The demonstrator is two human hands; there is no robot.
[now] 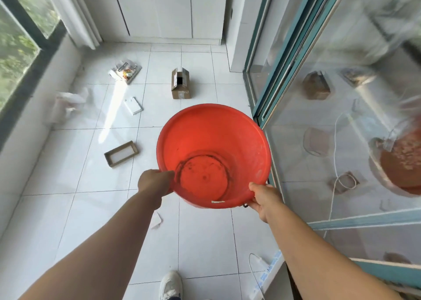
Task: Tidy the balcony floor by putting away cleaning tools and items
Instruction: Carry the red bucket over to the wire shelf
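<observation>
I've got the red bucket (pixel 214 154) up off the white tiled floor (pixel 68 208), mouth tipped toward me — left hand (pixel 155 182) curls over the near-left rim, right hand (pixel 262 197) clamps the near-right rim by the handle lug. Both grips closed tight on plastic. Beyond the bucket stands an open cardboard box (pixel 181 84); left of my left hand lies a flat cardboard tray (pixel 121 153), farther out a white lid (pixel 133 105) and a printed packet (pixel 126 71). Glass sliding door (pixel 341 117) just right of my right hand.
</observation>
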